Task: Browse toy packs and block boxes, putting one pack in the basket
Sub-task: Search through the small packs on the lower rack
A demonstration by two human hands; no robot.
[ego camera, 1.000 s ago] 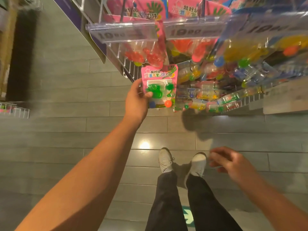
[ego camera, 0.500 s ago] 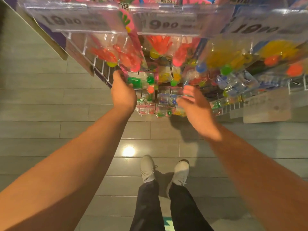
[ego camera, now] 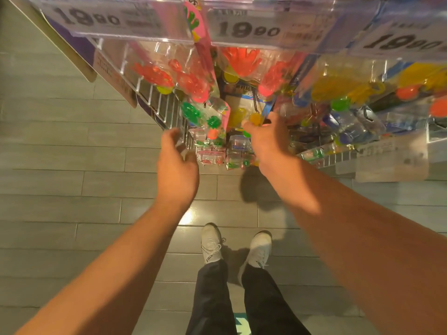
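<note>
Blister packs of jelly-coloured toys hang from hooks on a wire rack in front of me. A pink-backed pack with green pieces (ego camera: 205, 117) hangs free at the rack's lower left. My left hand (ego camera: 177, 165) hovers just below and left of it, fingers relaxed, holding nothing. My right hand (ego camera: 266, 139) reaches in between the packs, and its thumb and forefinger pinch the lower edge of a pack with yellow pieces (ego camera: 255, 118). No basket is in view.
Clear price-tag holders marked 19.90 (ego camera: 244, 30) jut out overhead. Packs with red hand toys (ego camera: 242, 61) and yellow toys (ego camera: 338, 88) hang above. Small clear boxes (ego camera: 217, 155) sit low on the wire rack (ego camera: 154, 97). Below are grey floor planks and my white shoes (ego camera: 212, 243).
My left hand has let go of the pink pack, which now hangs on the rack, and dropped back. My right hand rose from my side and reached in to the yellow-piece pack.
</note>
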